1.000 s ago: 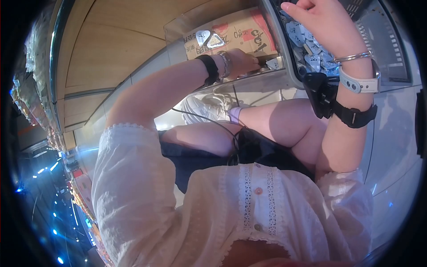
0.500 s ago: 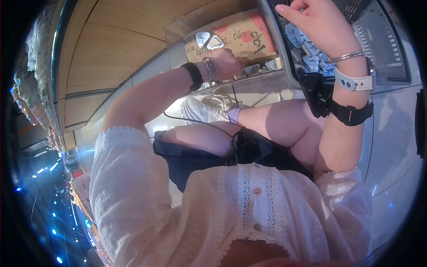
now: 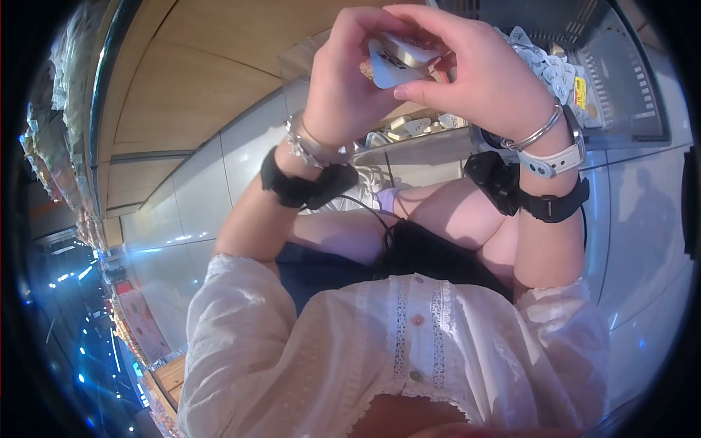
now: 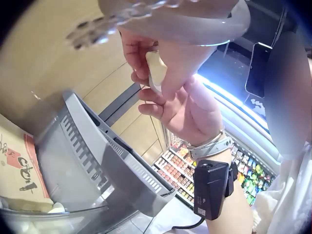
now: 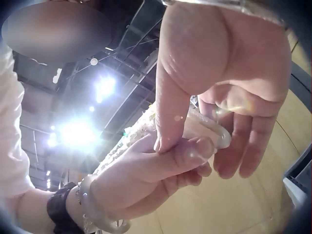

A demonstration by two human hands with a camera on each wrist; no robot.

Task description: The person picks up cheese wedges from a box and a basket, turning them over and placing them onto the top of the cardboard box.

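Observation:
In the head view my left hand (image 3: 339, 84) and right hand (image 3: 485, 77) meet above the clear bin, around white triangular packs (image 3: 391, 71) with dark print. My left hand (image 4: 183, 58) pinches a pale, thick-edged pack (image 4: 157, 70) between thumb and fingers. Palm up beyond it, my right hand (image 4: 187, 112) has its fingertips close by. In the right wrist view my left hand (image 5: 141, 178) grips the pack (image 5: 207, 129), while my right hand (image 5: 224, 63) has its thumb and bent fingers around it. Overlapping fingers hide part of the contact.
More pale packs (image 3: 409, 128) lie in the bin below the hands. A dark slotted crate (image 3: 628, 73) with many triangular packs (image 3: 558, 77) stands at the right. Wooden cabinet panels (image 3: 197, 66) are on the left. Printed cardboard (image 4: 19, 168) lines the bin.
My left hand has risen from the bin, and my right hand has moved left from over the crate. They have come together around packs. The camera view has shifted slightly.

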